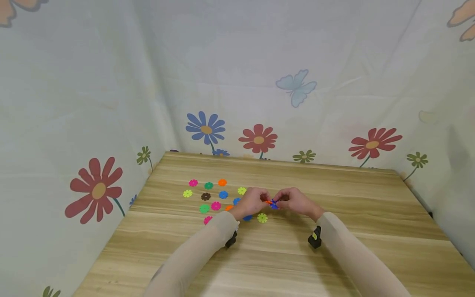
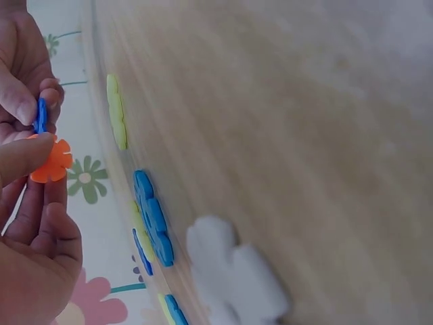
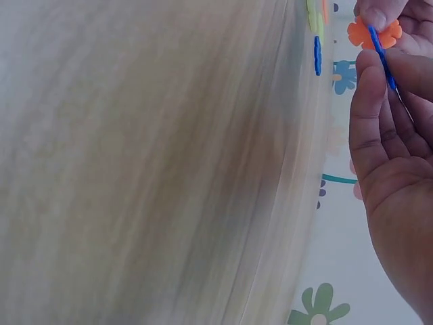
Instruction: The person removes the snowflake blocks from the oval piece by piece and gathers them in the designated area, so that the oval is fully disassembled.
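Both hands meet over the table. My left hand [image 1: 253, 201] pinches an orange flower-shaped plastic disc [image 2: 55, 166] between thumb and fingers. Opposite it, my right hand [image 1: 297, 201] grips a dark blue disc [image 3: 382, 61] of the same kind by its edge. The blue disc stands edge-on against the orange disc, crossing it at an angle in the right wrist view. Fingertips cover where the two discs meet, so I cannot tell how deeply they are slotted together. Close to the left wrist lies a yellow-green disc [image 1: 262, 218].
Several loose discs are spread left of the hands, among them a brown one [image 1: 205, 196], a pink one [image 1: 216, 206] and a green one [image 1: 204, 208]. Flower-printed cloth [image 1: 237, 103] hangs behind the wooden table [image 1: 334, 185]. In the left wrist view a whitish disc [image 2: 233, 271] is nearest.
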